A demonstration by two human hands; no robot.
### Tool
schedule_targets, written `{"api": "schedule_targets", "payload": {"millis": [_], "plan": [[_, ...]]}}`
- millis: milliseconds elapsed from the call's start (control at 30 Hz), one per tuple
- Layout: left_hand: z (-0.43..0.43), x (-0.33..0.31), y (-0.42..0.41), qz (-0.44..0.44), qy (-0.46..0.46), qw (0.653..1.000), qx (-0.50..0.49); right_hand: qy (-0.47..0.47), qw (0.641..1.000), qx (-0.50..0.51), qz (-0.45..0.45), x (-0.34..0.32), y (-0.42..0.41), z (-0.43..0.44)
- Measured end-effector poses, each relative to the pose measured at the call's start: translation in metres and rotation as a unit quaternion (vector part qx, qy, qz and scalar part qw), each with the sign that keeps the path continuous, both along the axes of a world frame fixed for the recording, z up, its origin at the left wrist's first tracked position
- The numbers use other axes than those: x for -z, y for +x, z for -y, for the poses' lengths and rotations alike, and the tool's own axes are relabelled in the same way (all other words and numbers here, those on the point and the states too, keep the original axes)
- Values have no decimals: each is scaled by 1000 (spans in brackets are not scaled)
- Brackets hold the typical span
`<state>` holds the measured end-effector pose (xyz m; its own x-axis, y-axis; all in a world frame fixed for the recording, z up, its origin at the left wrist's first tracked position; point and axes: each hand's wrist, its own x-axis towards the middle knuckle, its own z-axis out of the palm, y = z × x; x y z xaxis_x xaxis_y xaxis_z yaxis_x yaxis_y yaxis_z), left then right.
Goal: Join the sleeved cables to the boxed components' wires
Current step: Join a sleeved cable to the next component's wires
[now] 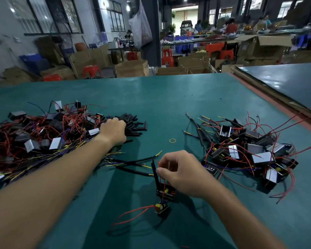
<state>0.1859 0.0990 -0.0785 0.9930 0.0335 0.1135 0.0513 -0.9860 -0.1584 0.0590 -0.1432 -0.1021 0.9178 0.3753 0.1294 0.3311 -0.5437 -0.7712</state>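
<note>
My right hand (181, 172) pinches a black sleeved cable (154, 175) together with thin red wires above a small black boxed component (165, 193), which hangs just over the green table (169, 97). A second small component (162, 209) with a yellow part and a long red wire lies below it. My left hand (113, 131) reaches out, fingers curled down into a pile of short black sleeve pieces (133, 123); whether it grips one is hidden. Loose sleeved cables (133, 162) with yellow and blue ends lie between my hands.
A big heap of boxed components with red wires (43, 133) fills the left. Another heap of components with cables attached (250, 148) lies at the right. A yellow rubber band (172, 140) sits mid-table. A second table (285, 83) adjoins at the far right.
</note>
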Motion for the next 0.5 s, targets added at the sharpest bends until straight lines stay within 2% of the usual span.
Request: {"api": "schedule_targets", "payload": {"millis": [67,133,200,233,267,333,367,400,433,500], "plan": [[-6,3,4,30,0,999,11,-11,1000,-5,-1,-2,-1,0],[-10,2,3,81,-46,995,26,-15,1000,-8,-3,-4,-1,-1],[-7,-7,-5,175,-148,972,48,-8,1000,-5,1,-4,-2,-1],[0,-14,-12,225,-226,946,55,-3,1000,2,5,-4,-2,-1],[10,-24,-24,255,-336,905,56,5,1000,9,5,-3,-2,-2],[37,-38,-58,235,-590,770,70,38,999,21,-14,-1,-1,-3],[51,-40,-76,213,-671,704,87,59,998,26,-28,0,0,-3],[63,-39,-95,204,-712,664,102,77,996,32,-40,1,0,-4],[74,-35,-111,203,-732,640,116,92,994,38,-52,2,1,-4],[90,-25,-134,221,-750,610,126,118,990,45,-65,4,3,-4]]}}
